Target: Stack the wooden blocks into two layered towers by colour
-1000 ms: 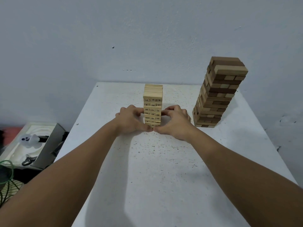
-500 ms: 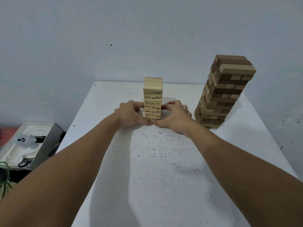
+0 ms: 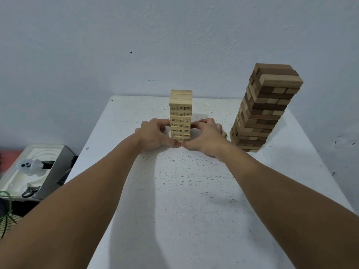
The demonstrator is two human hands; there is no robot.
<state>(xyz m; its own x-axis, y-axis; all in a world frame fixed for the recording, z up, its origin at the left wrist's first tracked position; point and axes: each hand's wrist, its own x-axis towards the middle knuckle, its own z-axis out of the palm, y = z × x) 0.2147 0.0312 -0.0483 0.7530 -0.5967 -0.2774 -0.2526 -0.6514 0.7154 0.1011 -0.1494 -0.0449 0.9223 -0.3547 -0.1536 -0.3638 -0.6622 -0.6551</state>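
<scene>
A pale tower of numbered wooden blocks [image 3: 181, 109] stands upright in the middle of the white table [image 3: 190, 191]. My left hand [image 3: 155, 134] cups its lower left side and my right hand [image 3: 206, 136] cups its lower right side. Both thumbs meet in front of the tower's base, and the fingers press its flanks. A taller tower of mixed light and dark brown blocks [image 3: 264, 109] stands to the right, apart from my hands, its upper layers slightly offset.
The table's back edge meets a grey wall. Left of the table and lower down sits an open box [image 3: 33, 171] holding a small white ghost figure [image 3: 32, 166], with green cords [image 3: 5, 210] beside it.
My hands stay around the base of the pale tower. The view has shifted slightly, so both towers sit a little higher in the frame.
</scene>
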